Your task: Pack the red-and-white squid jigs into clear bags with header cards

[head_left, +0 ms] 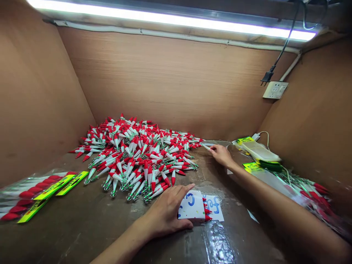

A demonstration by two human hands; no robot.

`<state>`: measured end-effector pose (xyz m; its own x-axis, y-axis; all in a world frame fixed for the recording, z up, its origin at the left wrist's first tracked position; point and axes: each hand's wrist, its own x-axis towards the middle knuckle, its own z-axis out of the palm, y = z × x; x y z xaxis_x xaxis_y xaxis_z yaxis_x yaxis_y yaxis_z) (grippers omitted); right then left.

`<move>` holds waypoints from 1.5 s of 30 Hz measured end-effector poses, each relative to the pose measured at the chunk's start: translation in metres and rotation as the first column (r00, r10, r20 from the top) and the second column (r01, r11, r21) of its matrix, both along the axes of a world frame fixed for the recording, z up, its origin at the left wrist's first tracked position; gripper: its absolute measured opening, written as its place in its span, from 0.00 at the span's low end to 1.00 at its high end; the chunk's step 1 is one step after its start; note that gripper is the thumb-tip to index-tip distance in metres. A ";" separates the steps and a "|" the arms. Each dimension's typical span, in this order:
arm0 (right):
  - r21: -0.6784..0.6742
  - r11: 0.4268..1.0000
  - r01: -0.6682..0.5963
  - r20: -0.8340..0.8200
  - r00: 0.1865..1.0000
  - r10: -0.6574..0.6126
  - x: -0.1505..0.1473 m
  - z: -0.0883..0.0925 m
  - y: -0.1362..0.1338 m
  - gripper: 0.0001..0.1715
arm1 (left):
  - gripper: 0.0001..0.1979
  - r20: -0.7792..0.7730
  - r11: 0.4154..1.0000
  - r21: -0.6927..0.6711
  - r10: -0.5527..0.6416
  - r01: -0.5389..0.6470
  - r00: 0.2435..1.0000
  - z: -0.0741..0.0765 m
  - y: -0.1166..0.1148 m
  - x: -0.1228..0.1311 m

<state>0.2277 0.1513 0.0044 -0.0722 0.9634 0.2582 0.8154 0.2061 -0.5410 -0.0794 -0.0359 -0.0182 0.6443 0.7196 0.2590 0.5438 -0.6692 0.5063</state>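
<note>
A big heap of red-and-white lures with green tails (137, 154) lies on the brown bench. My left hand (167, 212) rests near the front, fingers curled on a white card with blue letters (192, 207) that has several red-tipped lures tucked at its edge. Far out to the right of the heap, my right hand (221, 154) pinches a single lure (205, 146) at the pile's edge.
Packed lures in clear bags with yellow header cards (41, 192) lie at the left. More bags, yellow cards and a white block with a cable (260, 152) sit at the right. A wall socket with a black plug (275, 90) is above. Brown walls close in three sides.
</note>
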 end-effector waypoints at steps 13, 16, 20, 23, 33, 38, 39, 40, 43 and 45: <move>-0.311 0.806 -0.504 -0.386 0.842 0.377 0.036 0.007 -0.132 0.18 | 0.55 0.005 1.000 -0.019 0.000 0.000 1.000 0.004 0.000 0.001; -0.363 0.775 -0.518 -0.199 0.855 0.479 0.043 0.011 -0.138 0.14 | 0.55 0.000 1.000 -0.016 0.005 -0.005 1.000 0.004 0.001 0.001; -0.256 0.850 -0.460 0.053 0.871 0.488 0.034 0.007 -0.142 0.12 | 0.54 -0.002 1.000 -0.010 0.001 -0.001 1.000 0.006 0.001 0.002; -0.174 0.876 -0.449 0.137 0.870 0.473 0.016 0.002 -0.147 0.12 | 0.54 -0.010 1.000 -0.017 0.013 -0.013 1.000 0.008 0.001 0.004; 0.072 0.847 -0.527 0.058 0.850 0.524 -0.033 -0.027 -0.158 0.10 | 0.53 0.015 0.998 -0.053 0.035 -0.034 0.999 0.008 -0.002 0.007; -0.050 0.882 -0.468 -0.203 0.870 0.450 -0.019 -0.025 -0.146 0.14 | 0.52 0.027 0.998 -0.050 0.047 -0.045 0.999 0.011 -0.005 0.009; -0.061 0.902 -0.428 -0.200 0.890 0.409 -0.014 -0.023 -0.144 0.14 | 0.51 0.032 0.998 -0.045 0.043 -0.042 0.999 0.011 -0.005 0.009; -0.065 0.913 -0.403 -0.173 0.905 0.388 -0.010 -0.022 -0.142 0.13 | 0.50 0.033 0.999 -0.040 0.037 -0.036 0.999 0.012 -0.005 0.010; -0.068 0.892 -0.447 -0.063 0.894 0.444 -0.006 -0.020 -0.142 0.08 | 0.41 0.013 0.999 -0.042 0.028 -0.027 1.000 0.012 -0.006 0.011; -0.040 0.878 -0.477 -0.004 0.879 0.478 -0.011 -0.022 -0.145 0.07 | 0.38 -0.002 0.998 -0.046 0.036 -0.036 0.999 0.012 -0.006 0.012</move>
<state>0.2165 0.0058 -0.0179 -0.5273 0.8209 0.2194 0.6264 0.5500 -0.5523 -0.0675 -0.0418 -0.0064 0.6181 0.7534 0.2242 0.5679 -0.6252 0.5354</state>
